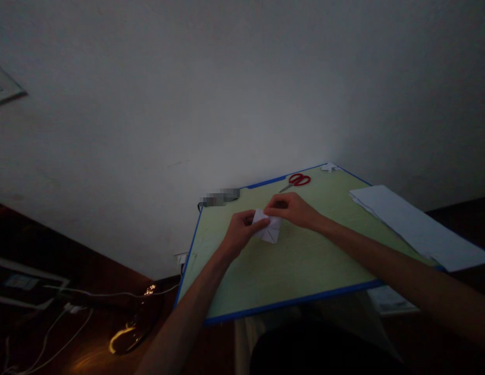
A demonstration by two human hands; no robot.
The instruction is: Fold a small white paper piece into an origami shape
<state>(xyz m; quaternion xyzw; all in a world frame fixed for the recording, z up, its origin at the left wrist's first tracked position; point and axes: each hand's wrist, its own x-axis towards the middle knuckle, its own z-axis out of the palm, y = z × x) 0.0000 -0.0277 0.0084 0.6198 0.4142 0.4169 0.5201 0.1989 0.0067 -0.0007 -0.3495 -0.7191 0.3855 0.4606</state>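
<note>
Left to right on the green desk [205, 242]: blurred-out dark item [221, 198] at the back left corner. Left hand [240, 232] gripping folded white paper [272, 233], thumb across its face. Paper is over the desk's middle, between both hands. Right hand [295, 208]: thumb and index fingers closed on the paper's top edge. Red-handled scissors [300, 179] lie just beyond, white scraps [330, 167] at back right corner, white sheets [418, 226] overhanging the right edge.
</note>
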